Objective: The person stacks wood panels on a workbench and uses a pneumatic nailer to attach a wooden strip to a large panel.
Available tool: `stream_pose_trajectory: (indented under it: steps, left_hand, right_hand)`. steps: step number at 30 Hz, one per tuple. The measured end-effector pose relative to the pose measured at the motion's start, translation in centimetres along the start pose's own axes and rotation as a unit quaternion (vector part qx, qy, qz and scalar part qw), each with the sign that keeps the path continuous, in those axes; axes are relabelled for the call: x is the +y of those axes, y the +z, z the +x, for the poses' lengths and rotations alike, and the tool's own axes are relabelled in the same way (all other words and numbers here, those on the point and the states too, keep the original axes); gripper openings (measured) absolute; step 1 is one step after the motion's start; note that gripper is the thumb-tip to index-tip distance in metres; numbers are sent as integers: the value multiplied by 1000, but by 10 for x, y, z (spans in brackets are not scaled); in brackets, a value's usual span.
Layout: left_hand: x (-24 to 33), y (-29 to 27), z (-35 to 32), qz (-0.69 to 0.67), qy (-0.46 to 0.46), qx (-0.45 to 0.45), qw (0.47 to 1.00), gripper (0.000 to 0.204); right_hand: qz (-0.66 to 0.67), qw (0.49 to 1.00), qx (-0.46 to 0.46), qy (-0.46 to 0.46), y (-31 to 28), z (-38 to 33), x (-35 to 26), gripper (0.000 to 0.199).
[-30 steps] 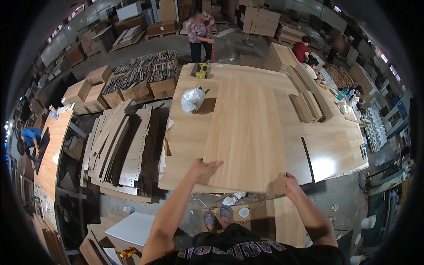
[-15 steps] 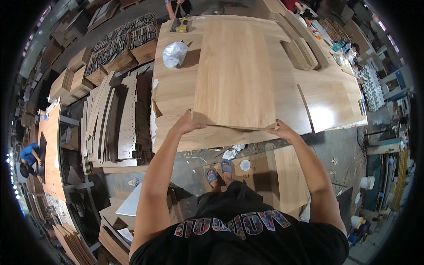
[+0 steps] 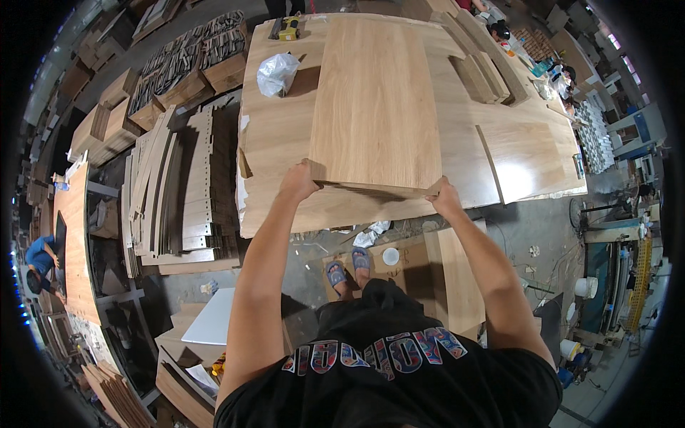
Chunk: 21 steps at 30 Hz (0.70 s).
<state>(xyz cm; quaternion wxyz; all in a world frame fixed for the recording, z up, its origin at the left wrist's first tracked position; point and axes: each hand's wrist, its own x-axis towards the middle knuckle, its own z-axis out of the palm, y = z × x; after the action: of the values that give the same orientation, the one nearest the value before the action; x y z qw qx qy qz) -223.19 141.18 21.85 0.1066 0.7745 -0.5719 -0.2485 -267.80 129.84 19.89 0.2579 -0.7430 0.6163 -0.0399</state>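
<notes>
A long light wood-grain panel (image 3: 378, 100) lies lengthwise on the large wood-coloured worktable (image 3: 278, 150), its near end toward me. My left hand (image 3: 300, 180) is closed round the panel's near left corner. At the near right corner, my right hand (image 3: 445, 197) grips the same panel, fingers bent round its edge. A dark gap shows beneath the near edge; I cannot tell whether that end is lifted. To the left of the panel sits a white plastic bag (image 3: 277, 75).
A yellow-and-black power tool (image 3: 289, 28) lies at the table's far left. Stacked boards (image 3: 492, 78) and a thin flat panel (image 3: 524, 160) rest on the right. Slotted boards (image 3: 189, 185) stand stacked at left. A co-worker in blue (image 3: 41, 260) bends over another table (image 3: 77, 242).
Both hands have closed further round the panel's near corners. The whole view has shifted a little. At the table's far edge, a person's hand seen earlier no longer shows.
</notes>
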Motion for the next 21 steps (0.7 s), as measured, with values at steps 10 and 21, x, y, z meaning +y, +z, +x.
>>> stream_pose_trajectory:
  steps: [10,21]
  left_hand:
    - [-50,82,-34,-348,26,86,933,101]
    - [-99,125,51,19,172,64,983,122]
  right_hand:
    - [497,865,70,6,93,-3,102,57]
    - [516,817,172,191,222,52,169,41]
